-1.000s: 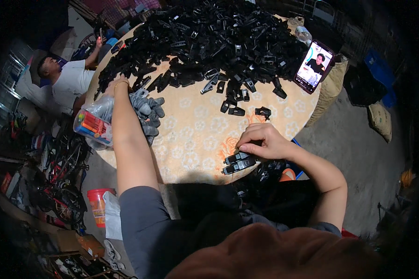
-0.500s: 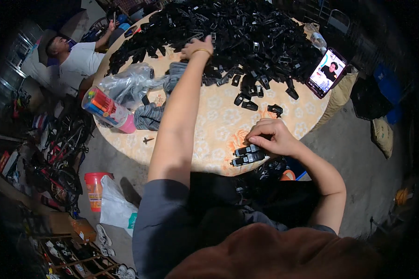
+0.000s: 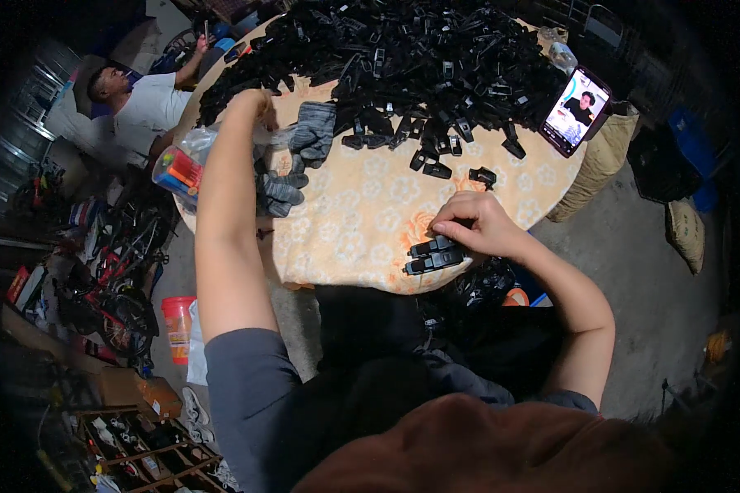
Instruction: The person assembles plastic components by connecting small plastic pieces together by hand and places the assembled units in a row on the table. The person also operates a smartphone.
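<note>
My left hand (image 3: pixel 255 105) reaches to the left edge of a big pile of small black plastic clip-like parts (image 3: pixel 436 66), above a clear plastic bag (image 3: pixel 201 141); its fingers are mostly hidden behind the hand and wrist. My right hand (image 3: pixel 487 223) rests near the table's front edge, its fingers curled and the thumb pressed toward them; what lies between them is hidden. Right beside its fingertips, two longer black plastic parts (image 3: pixel 436 256) lie side by side. A single black part (image 3: pixel 483 177) sits just beyond that hand.
A round table with a flowered orange cloth (image 3: pixel 362 214) bears grey socks (image 3: pixel 312 131), a jar of coloured pens (image 3: pixel 178 172), and a propped phone (image 3: pixel 578 111) at the right. A person (image 3: pixel 144 103) sits at the far left. A red bucket (image 3: pixel 178 329) stands on the floor.
My left hand has moved left and nearer, from the middle of the pile to its left edge by the bag. The right hand stays by the two parts.
</note>
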Motion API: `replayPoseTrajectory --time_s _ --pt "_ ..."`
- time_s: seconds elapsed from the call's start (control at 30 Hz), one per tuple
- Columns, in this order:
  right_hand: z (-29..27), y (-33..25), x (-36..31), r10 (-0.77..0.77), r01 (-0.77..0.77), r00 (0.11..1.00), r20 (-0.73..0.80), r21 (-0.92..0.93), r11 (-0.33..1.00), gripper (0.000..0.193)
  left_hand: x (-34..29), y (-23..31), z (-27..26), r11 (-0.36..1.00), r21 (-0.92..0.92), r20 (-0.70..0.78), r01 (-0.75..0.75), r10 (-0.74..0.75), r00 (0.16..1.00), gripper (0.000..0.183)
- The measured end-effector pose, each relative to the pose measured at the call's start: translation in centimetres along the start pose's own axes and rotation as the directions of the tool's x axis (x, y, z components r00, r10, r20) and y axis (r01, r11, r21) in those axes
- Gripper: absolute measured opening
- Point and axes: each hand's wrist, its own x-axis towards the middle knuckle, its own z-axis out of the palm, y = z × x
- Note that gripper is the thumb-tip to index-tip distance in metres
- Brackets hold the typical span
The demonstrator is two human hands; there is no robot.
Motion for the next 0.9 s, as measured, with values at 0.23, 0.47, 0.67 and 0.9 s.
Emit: replayPoseTrajectory --time_s 0.23,0.47,0.67,0.9 --pt "0.0 0.3 -0.3 -0.009 0.008 0.999 -0.041 -0.008 1.000 0.012 -2.9 -2.1 -3.9 0.954 0.055 -0.195 0.296 -0.281 0.940 0.028" --pt "0.5 -0.1 0.1 -0.058 0.058 0.998 -0.021 -0.022 0.998 0.012 -3.4 -8.3 -6.2 0.819 -0.078 -0.275 0.568 -0.565 0.778 0.031" --pt "0.6 -0.1 0.2 -0.064 0.063 0.998 -0.021 -0.025 0.998 0.013 -7.7 0.0 -6.7 0.970 0.213 -0.323 0.114 -0.040 0.945 0.031" --pt "0.5 -0.1 0.0 -0.122 0.119 0.991 -0.047 -0.068 0.991 0.013 -14.5 3.6 -4.1 0.838 0.455 0.212 -0.301 0.226 0.951 0.037"
